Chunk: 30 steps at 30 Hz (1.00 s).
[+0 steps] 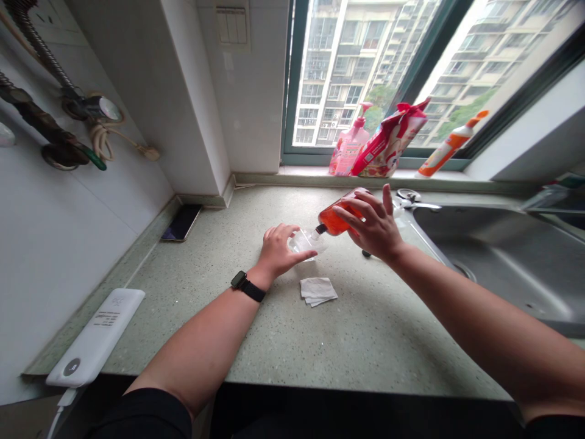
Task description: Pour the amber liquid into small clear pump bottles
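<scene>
My right hand (372, 222) is closed around a bottle of orange-red liquid (336, 216), tipped with its neck pointing down to the left. The bottle's dark neck is at the opening of a small clear container (301, 242). Thumb and fingers of my left hand (280, 249) hold that clear container from its left side on the counter. What is inside the container is hard to make out. A folded white tissue (319, 291) lies just in front of it. Part of a small black object (366, 253) shows below my right hand.
A phone (181, 222) lies at the back left, and a white power bank (97, 337) with a cable at the front left. The steel sink (503, 256) is on the right. On the windowsill stand a pink pump bottle (350, 146), a red bag (390, 143) and an orange-white bottle (450, 146).
</scene>
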{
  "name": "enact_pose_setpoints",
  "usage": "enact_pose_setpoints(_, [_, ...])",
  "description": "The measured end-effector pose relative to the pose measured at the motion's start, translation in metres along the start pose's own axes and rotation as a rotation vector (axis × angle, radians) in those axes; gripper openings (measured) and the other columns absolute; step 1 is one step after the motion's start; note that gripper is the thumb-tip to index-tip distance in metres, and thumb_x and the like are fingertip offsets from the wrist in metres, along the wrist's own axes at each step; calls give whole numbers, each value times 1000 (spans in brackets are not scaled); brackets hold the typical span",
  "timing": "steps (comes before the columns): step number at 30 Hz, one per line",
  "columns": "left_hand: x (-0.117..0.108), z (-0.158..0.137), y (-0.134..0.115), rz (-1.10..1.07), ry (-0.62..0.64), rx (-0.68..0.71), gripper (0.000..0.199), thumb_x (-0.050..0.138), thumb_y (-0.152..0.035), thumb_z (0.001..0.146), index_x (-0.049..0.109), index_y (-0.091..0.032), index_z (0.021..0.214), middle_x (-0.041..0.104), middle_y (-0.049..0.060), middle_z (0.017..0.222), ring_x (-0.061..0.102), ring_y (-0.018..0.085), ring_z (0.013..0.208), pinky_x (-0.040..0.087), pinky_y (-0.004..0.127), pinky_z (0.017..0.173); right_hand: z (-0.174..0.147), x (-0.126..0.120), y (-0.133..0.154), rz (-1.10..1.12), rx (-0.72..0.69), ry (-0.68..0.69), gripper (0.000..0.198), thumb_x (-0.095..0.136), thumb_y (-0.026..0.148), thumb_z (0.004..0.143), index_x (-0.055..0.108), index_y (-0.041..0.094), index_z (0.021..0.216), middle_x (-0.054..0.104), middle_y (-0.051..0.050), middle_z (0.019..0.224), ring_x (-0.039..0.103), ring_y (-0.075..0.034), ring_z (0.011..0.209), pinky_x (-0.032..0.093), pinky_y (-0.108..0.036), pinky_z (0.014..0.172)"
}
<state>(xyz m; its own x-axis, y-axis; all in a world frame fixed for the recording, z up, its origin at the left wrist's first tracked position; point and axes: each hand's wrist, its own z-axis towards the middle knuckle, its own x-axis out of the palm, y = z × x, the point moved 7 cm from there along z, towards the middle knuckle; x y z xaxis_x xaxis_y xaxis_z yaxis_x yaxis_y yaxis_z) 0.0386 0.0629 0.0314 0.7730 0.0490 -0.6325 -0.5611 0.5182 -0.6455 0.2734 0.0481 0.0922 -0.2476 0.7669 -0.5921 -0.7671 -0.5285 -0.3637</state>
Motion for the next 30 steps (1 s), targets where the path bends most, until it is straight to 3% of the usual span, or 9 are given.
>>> enact_pose_setpoints(21, [-5,2,-2,21,-2,3,63,96,-59,76,69,-25,122,75,5,111,74,29,107,55,49,104,2,3,0,2,27,-4,79,70,12,94,44,48,159,68,1,146,55,-31,145,16,-74,137])
enact_pose_setpoints(30, [-4,2,-2,29,5,0,64,95,-62,76,69,-26,122,75,5,112,74,30,107,55,50,104,0,10,-5,15,88,100,85,71,8,87,48,52,156,66,2,150,53,-34,148,9,-80,135])
